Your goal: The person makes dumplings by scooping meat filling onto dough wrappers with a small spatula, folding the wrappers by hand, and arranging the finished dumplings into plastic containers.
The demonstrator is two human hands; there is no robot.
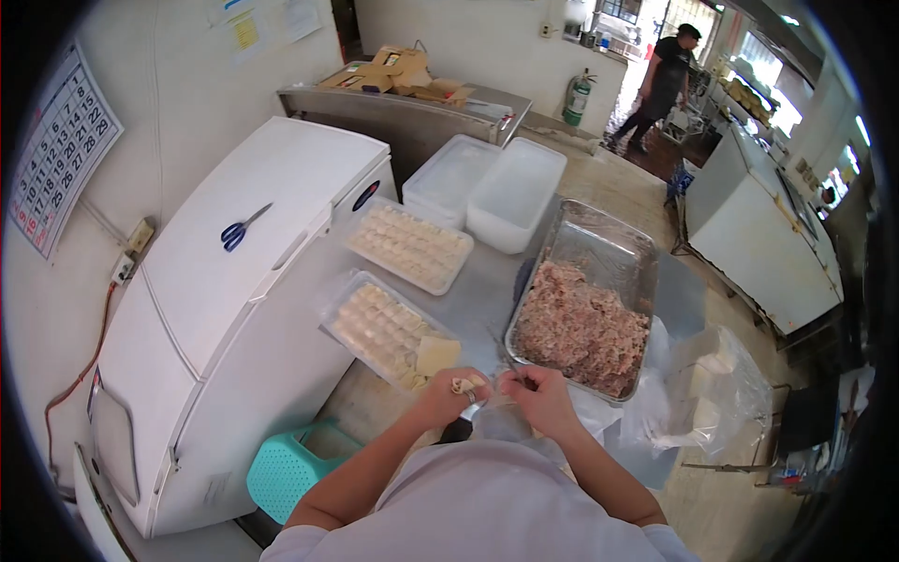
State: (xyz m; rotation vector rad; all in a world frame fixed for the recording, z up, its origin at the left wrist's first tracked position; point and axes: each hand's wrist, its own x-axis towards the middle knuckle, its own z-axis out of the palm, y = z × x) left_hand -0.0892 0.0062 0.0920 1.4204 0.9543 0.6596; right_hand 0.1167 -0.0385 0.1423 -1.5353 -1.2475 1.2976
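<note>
My left hand (453,397) is closed round a small pale dumpling (465,383), close to my body. Beside it, my right hand (537,395) grips a thin metal utensil (503,348) that points up and away. Just beyond my right hand, a metal tray (646,245) holds a mound of ground meat (581,328). A plastic tray with rows of dumplings (375,323) lies beyond my left hand, with a square wrapper stack (437,355) at its near corner. Farther off is a second filled tray (409,242).
Two white plastic containers (515,195) stand behind the trays. Clear plastic bags (698,389) are at the right. A white freezer (234,253) with blue scissors (245,228) on it stands left, near a teal basket (284,473). Another person (670,80) stands far back.
</note>
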